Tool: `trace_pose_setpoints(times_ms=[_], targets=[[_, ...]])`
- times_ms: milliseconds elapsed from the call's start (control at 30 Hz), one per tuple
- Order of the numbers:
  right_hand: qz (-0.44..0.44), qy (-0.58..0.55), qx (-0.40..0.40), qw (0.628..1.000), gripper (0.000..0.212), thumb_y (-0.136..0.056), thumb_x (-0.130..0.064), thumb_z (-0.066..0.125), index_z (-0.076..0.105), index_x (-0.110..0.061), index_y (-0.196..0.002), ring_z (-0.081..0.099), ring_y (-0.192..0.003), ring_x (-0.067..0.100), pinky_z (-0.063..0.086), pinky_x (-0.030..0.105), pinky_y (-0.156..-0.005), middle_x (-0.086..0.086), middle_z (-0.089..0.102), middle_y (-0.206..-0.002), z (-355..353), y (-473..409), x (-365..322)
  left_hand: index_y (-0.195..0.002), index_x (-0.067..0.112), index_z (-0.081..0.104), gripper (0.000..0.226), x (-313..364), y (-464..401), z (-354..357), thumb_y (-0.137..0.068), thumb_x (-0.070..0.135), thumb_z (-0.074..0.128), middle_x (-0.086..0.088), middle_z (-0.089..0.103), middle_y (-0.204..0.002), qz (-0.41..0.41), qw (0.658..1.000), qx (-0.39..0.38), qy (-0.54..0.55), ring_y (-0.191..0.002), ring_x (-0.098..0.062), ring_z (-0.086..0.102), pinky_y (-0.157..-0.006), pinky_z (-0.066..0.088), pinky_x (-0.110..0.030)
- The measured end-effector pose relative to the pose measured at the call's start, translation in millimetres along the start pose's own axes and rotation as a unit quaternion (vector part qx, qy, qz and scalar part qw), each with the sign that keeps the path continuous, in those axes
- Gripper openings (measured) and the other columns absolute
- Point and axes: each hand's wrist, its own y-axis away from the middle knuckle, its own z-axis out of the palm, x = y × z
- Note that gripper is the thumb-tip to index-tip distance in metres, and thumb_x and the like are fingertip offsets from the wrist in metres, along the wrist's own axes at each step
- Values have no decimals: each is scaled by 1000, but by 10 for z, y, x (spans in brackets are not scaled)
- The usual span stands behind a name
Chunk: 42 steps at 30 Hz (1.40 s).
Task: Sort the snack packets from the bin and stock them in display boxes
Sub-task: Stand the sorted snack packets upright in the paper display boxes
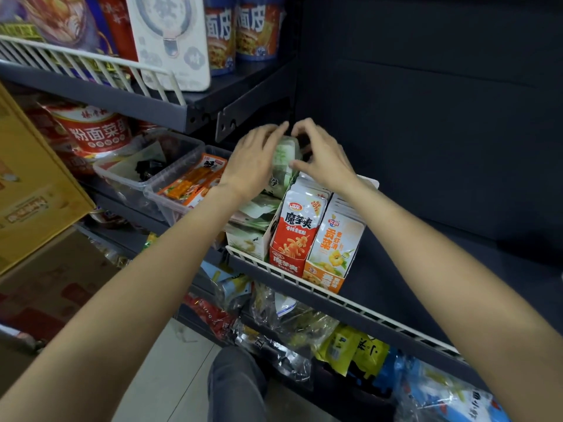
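Both hands, left and right, grip blurred green packets, their lower ends hidden.

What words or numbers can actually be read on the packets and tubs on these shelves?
"魔芋爽": red snack packet at the front of its display box; "20%" in its top corner.
"贡菜": yellow snack packet beside it.
"面皮": two orange cups on the top shelf.
"粉面菜蛋": red tub on the left.
Too blurred to read: the green packets held by the left hand and right hand, the small print, and the bags below.

Glossy plastic snack packets; clear plastic bin; matt metal shelf.
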Motion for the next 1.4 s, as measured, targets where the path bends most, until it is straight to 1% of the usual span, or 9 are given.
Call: trace_pose_setpoints(times_ms=[167, 367, 600, 733, 833, 933, 1133, 1233, 1400], targets=[[-25, 7, -59, 998, 53, -75, -31, 77, 51, -27, -120, 52, -110, 16, 47, 38, -86, -5, 42, -136, -16, -16, 27, -138, 8, 42, 62, -80, 401, -93, -79, 9, 64, -16, 38, -142, 47, 994, 96, 11, -131, -30, 35, -100, 39, -41], [-16, 39, -81, 996, 57, -74, -33, 78, 52, -25, -124, 46, -120, 18, 43, 40, -97, -4, 39, -141, -47, 42, 38, -99, 11, 62, 19, -149, 497, -120, -80, 9, 65, -5, 65, -99, 118, 982, 138, -57, -90, -28, 58, -72, 39, -32], [-48, 164, -99, 980, 86, -70, -60, 71, 36, -24, -139, 39, -123, 25, 31, 36, -99, 1, 38, -143, 136, 138, -179, -88, 13, 49, 21, -13, 524, -247, -79, 18, 67, -1, 55, -80, 18, 986, 163, -2, -69, -20, 55, -50, 44, -33], [-6, 66, 47, 997, 41, -87, -38, 64, 47, -18, -119, 60, -98, 23, 42, 33, -76, 1, 61, -115, 201, 133, -236, -83, 9, 55, 25, 36, 782, -421, -90, 33, 60, 3, 52, -72, 128, 982, 115, 76, -65, -12, 49, -55, 39, -25], [41, 30, 79, 996, 42, -86, -33, 67, 45, -15, -118, 61, -90, 18, 43, 29, -70, -2, 65, -109, 213, 117, -231, -85, 12, 55, 24, -98, 1002, -502, -88, 34, 65, 0, 55, -81, 202, 977, 52, 44, -73, -15, 48, -66, 40, -26], [63, 21, 98, 993, 43, -83, -30, 70, 47, -15, -116, 56, -93, 15, 37, 28, -69, -5, 64, -103, 230, 113, -250, -81, 11, 58, 10, -233, 1022, -461, -85, 12, 67, -4, 60, -90, 180, 982, 26, 45, -80, -21, 54, -69, 47, -32], [95, -83, 114, 985, 23, -83, -9, 68, 53, -14, -100, 64, -77, 14, 50, 29, -71, -5, 61, -88, 214, 128, -319, -71, 11, 58, 20, -195, 688, -315, -72, -9, 61, -3, 61, -83, 136, 987, 80, 18, -72, -24, 56, -55, 49, -37], [88, -146, 103, 980, 21, -86, -1, 59, 49, -20, -91, 69, -72, 14, 55, 34, -66, 0, 63, -89, 199, 185, -323, -85, 9, 65, 9, -182, 547, -251, -83, 1, 61, -4, 65, -92, 115, 985, 123, 28, -82, -24, 57, -69, 50, -36], [41, -216, -12, 976, 28, -90, -6, 51, 42, -28, -105, 66, -93, 13, 53, 26, -77, -3, 57, -111, 48, 340, -311, -93, 10, 66, 21, -290, 688, -169, -87, 25, 52, -4, 66, -117, 144, 987, 36, 65, -102, -22, 61, -85, 51, -35]])
